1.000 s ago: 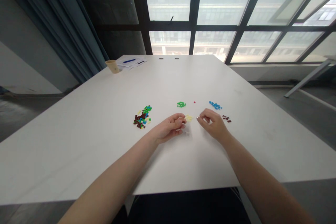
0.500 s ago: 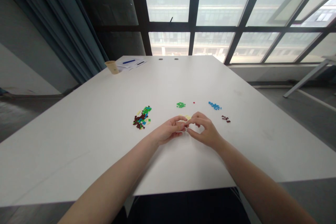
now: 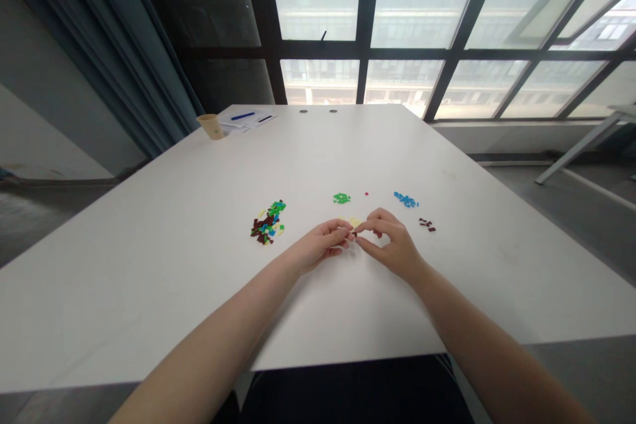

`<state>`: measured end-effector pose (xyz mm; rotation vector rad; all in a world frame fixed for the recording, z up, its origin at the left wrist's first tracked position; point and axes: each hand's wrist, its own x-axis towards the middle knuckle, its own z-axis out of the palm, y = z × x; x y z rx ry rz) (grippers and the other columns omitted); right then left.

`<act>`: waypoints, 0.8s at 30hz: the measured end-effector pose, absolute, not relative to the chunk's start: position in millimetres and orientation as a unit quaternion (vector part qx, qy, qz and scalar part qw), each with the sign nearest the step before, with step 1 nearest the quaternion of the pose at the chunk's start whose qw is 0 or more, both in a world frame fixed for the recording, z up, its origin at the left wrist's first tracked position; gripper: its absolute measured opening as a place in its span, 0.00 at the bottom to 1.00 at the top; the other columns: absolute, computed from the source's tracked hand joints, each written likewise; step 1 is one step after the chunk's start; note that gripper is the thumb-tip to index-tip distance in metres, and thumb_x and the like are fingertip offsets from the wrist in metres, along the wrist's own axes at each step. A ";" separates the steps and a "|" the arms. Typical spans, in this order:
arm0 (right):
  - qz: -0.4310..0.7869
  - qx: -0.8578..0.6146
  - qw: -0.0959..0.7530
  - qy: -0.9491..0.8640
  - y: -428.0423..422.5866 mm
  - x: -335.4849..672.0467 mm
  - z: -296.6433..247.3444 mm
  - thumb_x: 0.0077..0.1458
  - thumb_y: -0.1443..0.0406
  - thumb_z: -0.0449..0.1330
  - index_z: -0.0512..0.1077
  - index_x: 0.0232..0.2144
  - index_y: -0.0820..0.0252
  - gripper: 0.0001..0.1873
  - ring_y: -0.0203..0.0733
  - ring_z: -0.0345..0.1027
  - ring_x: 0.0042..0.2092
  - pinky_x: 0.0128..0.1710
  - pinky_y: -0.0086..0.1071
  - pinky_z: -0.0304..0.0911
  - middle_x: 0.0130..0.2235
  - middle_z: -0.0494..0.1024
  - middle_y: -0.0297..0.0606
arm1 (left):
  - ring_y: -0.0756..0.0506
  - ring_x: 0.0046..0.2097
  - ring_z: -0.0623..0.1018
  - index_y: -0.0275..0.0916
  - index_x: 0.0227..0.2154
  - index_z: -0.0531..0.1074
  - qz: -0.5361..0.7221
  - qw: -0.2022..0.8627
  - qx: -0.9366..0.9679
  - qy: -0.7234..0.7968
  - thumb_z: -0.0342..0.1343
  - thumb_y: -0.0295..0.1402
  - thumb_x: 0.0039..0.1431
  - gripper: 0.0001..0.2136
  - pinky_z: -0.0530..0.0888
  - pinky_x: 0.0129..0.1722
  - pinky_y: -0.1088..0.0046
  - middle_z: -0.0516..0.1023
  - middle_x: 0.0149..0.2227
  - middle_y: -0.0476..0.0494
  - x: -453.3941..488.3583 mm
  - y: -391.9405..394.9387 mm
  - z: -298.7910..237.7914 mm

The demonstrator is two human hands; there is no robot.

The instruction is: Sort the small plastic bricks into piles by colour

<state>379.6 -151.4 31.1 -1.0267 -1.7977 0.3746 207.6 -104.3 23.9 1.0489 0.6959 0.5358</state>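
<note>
Two bare hands are held together above a white tabletop [image 3: 149, 265]. A tiny dark-brown plastic brick [image 3: 354, 234] is pinched between the right hand's [image 3: 390, 243] fingertips. Whether the curled left hand [image 3: 320, 245] grips anything cannot be told. A flat pale-yellow piece [image 3: 354, 222] lies just beyond.

The left arm [image 3: 209, 344] and the right arm [image 3: 491, 351] are bare, and the person wears dark clothes [image 3: 348, 394].

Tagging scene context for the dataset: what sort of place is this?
Likely an office or meeting room: a long white table with papers and a paper cup at its far end, tall dark-framed windows facing another building, and a blue-grey curtain.
</note>
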 end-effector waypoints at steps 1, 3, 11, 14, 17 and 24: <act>0.146 -0.423 0.504 -0.739 -151.5 381.1 32.0 0.46 0.70 0.60 0.72 0.31 0.57 0.07 0.33 0.57 0.29 0.27 0.28 0.56 0.29 0.66 0.34 | 0.56 0.28 0.65 0.37 0.30 0.68 0.241 0.761 0.500 0.336 0.59 0.41 0.45 0.13 0.61 0.29 0.79 0.67 0.27 0.51 207.7 -103.4 22.0; 0.129 -0.423 0.518 -0.732 -152.0 383.9 34.4 0.46 0.69 0.60 0.72 0.31 0.57 0.06 0.33 0.57 0.29 0.27 0.29 0.57 0.29 0.65 0.33 | 0.56 0.24 0.62 0.36 0.25 0.66 0.227 0.729 0.534 0.364 0.57 0.43 0.46 0.14 0.58 0.26 0.79 0.63 0.23 0.53 207.9 -101.2 16.9; 0.090 -0.432 0.542 -0.715 -153.2 388.8 41.9 0.46 0.68 0.61 0.72 0.30 0.57 0.05 0.33 0.57 0.29 0.28 0.30 0.57 0.28 0.64 0.33 | 0.55 0.21 0.57 0.36 0.22 0.62 0.235 0.643 0.606 0.405 0.53 0.43 0.47 0.14 0.53 0.22 0.77 0.58 0.19 0.55 206.7 -98.6 16.3; 0.087 -0.434 0.541 -0.715 -152.9 390.0 41.2 0.46 0.68 0.61 0.72 0.30 0.57 0.05 0.33 0.58 0.29 0.28 0.30 0.57 0.28 0.64 0.33 | 0.56 0.21 0.56 0.36 0.22 0.62 0.236 0.637 0.611 0.406 0.53 0.43 0.47 0.14 0.53 0.21 0.78 0.57 0.19 0.55 206.2 -98.6 18.3; 0.086 -0.438 0.539 -0.714 -153.4 390.0 40.0 0.46 0.67 0.60 0.72 0.30 0.57 0.04 0.33 0.58 0.29 0.29 0.30 0.58 0.28 0.65 0.33 | 0.56 0.20 0.56 0.36 0.22 0.62 0.230 0.636 0.615 0.405 0.52 0.43 0.47 0.14 0.53 0.21 0.78 0.57 0.18 0.55 206.0 -97.5 16.7; 0.043 -0.495 0.509 -0.703 -146.8 403.2 42.3 0.48 0.65 0.58 0.73 0.30 0.58 0.05 0.35 0.60 0.30 0.30 0.30 0.59 0.29 0.67 0.35 | 0.56 0.21 0.56 0.36 0.22 0.61 0.229 0.632 0.617 0.409 0.52 0.42 0.47 0.13 0.53 0.21 0.78 0.57 0.19 0.55 204.5 -95.7 15.9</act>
